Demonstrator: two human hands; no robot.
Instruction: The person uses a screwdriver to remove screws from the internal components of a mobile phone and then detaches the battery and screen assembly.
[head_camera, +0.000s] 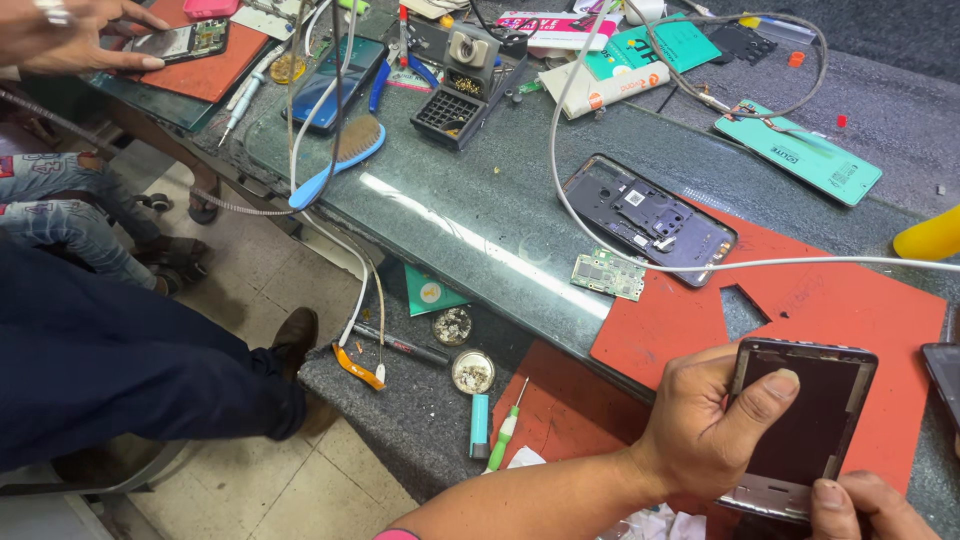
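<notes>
Left hand (705, 425) fingers clamped on a phone frame (805, 425) — thumb pressed across its dark front face, other fingers wrapped behind the left edge. Right hand (868, 508) only partly in view at the bottom edge; its thumb and fingers pinch the frame's lower grey end. The frame is held upright-tilted above the red work mat (850, 310), at the near right of the counter (480, 200).

Just beyond the hands, on the mat's far edge, lies an opened phone body (650, 218) with its insides showing, and a small green circuit board (608, 273) touches the glass just left of it. A white cable (800, 264) runs across the mat over that phone body. Farther back sits a teal phone back cover (800, 152) with wires on it; a yellow object (930, 237) pokes in at the right edge.

On the lower ledge to the left: a green-handled screwdriver (505, 432), a light blue tube (480, 425), two small round tins of screws (472, 371), a black pen (405, 345).

Far left top, another person's hand (70, 35) rests on a phone on a second red mat (215, 65). A blue brush (345, 155) and a black parts tray (450, 112) lie near it.
</notes>
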